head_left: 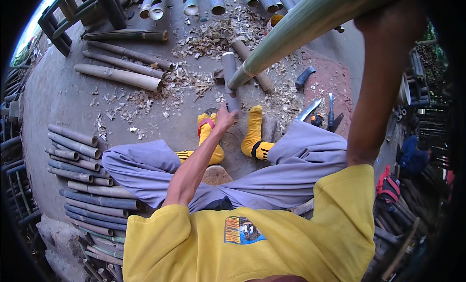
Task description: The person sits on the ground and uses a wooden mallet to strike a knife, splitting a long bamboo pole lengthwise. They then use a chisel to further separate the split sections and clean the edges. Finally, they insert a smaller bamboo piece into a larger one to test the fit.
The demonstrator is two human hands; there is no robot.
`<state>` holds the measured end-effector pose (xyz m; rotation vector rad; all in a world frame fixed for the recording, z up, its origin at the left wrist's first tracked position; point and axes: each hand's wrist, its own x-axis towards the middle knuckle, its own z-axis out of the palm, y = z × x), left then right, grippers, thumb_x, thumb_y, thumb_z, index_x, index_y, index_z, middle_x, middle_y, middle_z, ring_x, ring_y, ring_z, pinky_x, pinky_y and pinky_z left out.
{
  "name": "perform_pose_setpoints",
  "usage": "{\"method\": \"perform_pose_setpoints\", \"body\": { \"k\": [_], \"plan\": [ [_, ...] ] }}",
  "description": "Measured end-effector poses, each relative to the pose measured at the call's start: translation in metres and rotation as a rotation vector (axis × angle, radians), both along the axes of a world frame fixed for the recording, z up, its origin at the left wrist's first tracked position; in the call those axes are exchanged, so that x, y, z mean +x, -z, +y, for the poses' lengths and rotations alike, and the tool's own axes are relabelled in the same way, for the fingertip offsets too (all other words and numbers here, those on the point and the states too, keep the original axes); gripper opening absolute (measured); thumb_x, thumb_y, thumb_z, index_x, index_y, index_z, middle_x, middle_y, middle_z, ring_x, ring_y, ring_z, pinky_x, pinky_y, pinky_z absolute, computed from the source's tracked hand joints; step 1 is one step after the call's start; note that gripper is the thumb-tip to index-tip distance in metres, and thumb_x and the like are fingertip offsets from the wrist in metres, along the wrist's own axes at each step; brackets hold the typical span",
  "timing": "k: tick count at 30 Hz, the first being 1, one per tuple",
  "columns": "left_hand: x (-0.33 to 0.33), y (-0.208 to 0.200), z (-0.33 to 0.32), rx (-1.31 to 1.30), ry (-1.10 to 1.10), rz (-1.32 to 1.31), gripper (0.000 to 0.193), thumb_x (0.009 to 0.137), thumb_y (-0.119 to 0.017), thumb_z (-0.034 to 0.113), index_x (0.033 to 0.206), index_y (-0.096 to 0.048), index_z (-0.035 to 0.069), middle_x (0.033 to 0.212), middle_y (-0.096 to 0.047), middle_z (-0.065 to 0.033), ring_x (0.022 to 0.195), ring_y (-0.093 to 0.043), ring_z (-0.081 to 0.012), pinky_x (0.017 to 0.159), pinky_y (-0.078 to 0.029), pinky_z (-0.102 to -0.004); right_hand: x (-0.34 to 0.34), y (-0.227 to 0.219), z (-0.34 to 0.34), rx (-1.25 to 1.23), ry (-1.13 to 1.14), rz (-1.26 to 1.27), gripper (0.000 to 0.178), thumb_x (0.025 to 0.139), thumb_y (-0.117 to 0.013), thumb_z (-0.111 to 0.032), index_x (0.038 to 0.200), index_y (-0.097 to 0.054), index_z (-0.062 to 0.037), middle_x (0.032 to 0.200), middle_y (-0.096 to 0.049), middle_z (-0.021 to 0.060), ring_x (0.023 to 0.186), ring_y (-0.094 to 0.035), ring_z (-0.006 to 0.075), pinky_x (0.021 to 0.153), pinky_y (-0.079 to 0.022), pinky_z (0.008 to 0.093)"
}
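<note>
My left hand (225,118) is closed around the near end of a grey bamboo tube (230,67) lying on the floor between my feet. A thick green bamboo pole (301,34) slants down from the upper right, close to the camera. Its lower end meets the tube near a dark notch or hole, just ahead of my left hand. My right arm is raised, and my right hand (391,22) grips the pole's upper part, its fingers mostly hidden in shadow. Another brown bamboo piece (252,64) lies crosswise under or beside the tube.
Right of my feet lie a curved blade (309,109), a chisel-like tool (331,111), an orange-black object (316,119) and a dark curved piece (305,77). Wood chips (213,37) litter the floor. Bamboo lengths (97,199) are stacked left; others (119,77) lie far left. A person (412,156) is at right.
</note>
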<state>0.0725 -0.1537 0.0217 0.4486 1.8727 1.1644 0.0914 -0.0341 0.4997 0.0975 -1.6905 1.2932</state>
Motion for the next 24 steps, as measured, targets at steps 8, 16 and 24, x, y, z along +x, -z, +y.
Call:
{"method": "perform_pose_setpoints", "body": {
  "k": [8,16,24],
  "plan": [
    [-0.003,0.029,-0.001,0.089,0.163,-0.054,0.051,0.072,-0.063,0.014,0.120,-0.054,0.000,0.102,-0.066,-0.0180,0.094,-0.064,-0.0278,0.083,-0.049,-0.0358,0.020,0.012,0.015,-0.047,-0.280,-0.110,0.031,0.067,-0.058,-0.014,0.094,-0.049,-0.0030,0.069,-0.055,0.0076,0.057,-0.056,0.0200,0.059,-0.049,0.0363],
    [0.012,0.015,-0.007,0.059,0.166,-0.236,0.050,0.073,-0.059,0.009,0.122,-0.056,0.001,0.102,-0.068,-0.0128,0.092,-0.065,-0.0207,0.079,-0.049,-0.0302,0.087,0.032,0.054,0.001,-0.548,-0.260,0.039,0.075,-0.051,-0.013,0.112,-0.045,-0.0061,0.087,-0.045,0.0036,0.080,-0.046,0.0153,0.080,-0.036,0.0362],
    [-0.007,0.069,0.000,0.200,0.051,0.085,0.048,0.069,-0.064,0.008,0.116,-0.057,-0.001,0.106,-0.063,-0.0138,0.093,-0.061,-0.0239,0.085,-0.048,-0.0334,0.064,0.043,0.040,0.038,-0.516,-0.226,0.035,0.080,-0.052,-0.014,0.113,-0.043,-0.0062,0.087,-0.046,0.0052,0.080,-0.047,0.0169,0.080,-0.036,0.0370]
  ]
}}
